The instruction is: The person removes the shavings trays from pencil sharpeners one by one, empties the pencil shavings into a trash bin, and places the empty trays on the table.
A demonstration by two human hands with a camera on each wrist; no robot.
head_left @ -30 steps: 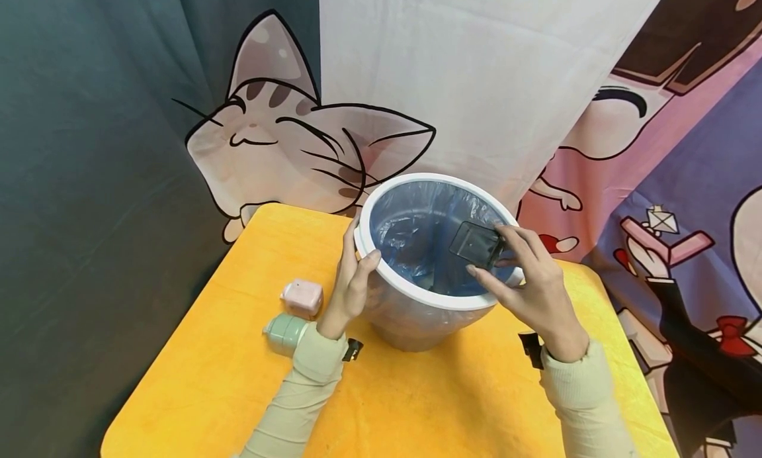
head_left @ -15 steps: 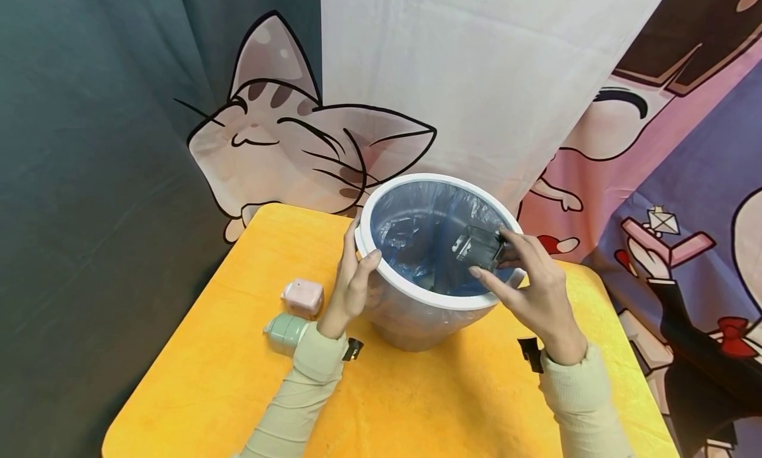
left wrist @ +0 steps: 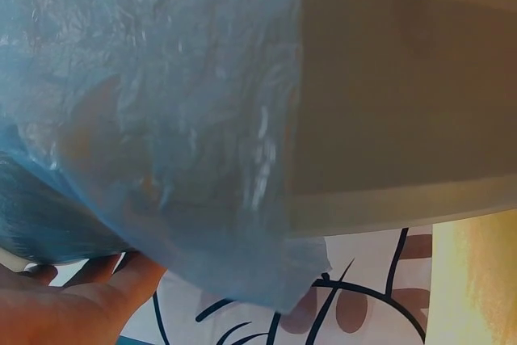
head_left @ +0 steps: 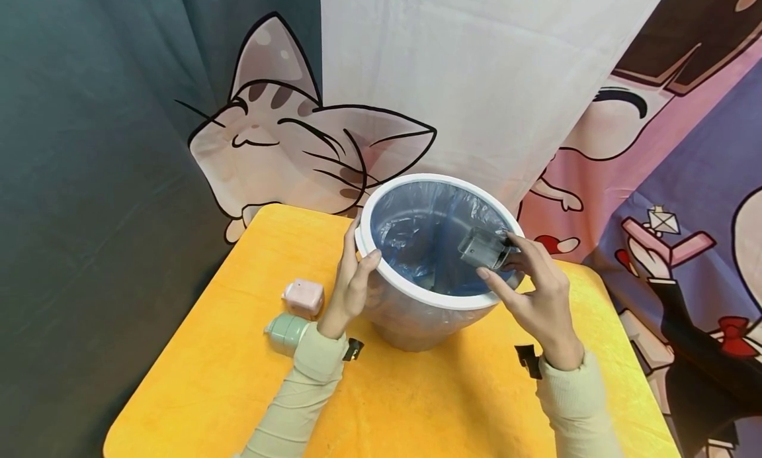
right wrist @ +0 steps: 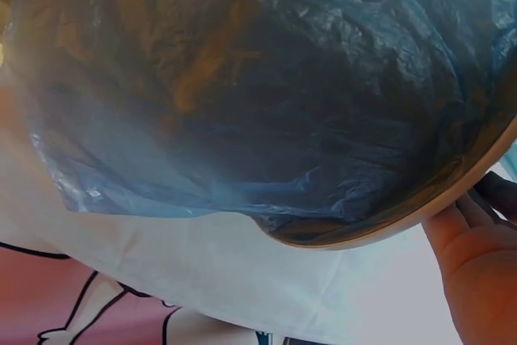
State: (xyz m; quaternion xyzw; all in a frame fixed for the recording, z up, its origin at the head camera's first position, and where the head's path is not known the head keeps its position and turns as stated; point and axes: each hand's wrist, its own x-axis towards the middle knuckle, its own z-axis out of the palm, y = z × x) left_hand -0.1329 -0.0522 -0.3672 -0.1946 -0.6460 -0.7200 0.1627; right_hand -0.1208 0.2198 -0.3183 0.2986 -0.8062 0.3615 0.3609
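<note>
Looks like the hold-it-over stage: left hand [head_left: 351,282] grips the bin [head_left: 440,300] toward the table [head_left: 417,405]'s far edge, right hand [head_left: 538,296] pinches a box [head_left: 482,249] (next probably wants a clean release).

Around 1 yellow table [head_left: 417,405], 1 left hand [head_left: 350,282] and 1 right hand [head_left: 540,296], for 2 in all; 2 pale sleeves [head_left: 286,405] and 2 black tabs [head_left: 528,361]; 1 round bin [head_left: 440,300], 1 plastic bag [head_left: 411,239] and 1 see-through box [head_left: 485,248]; 2 small containers, namely 1 pink container [head_left: 305,297] and 1 green container [head_left: 286,332]; 1 cartoon cat [head_left: 262,130], 1 drawn envelope [head_left: 663,221] and 1 red bow tie [head_left: 733,335].
</note>
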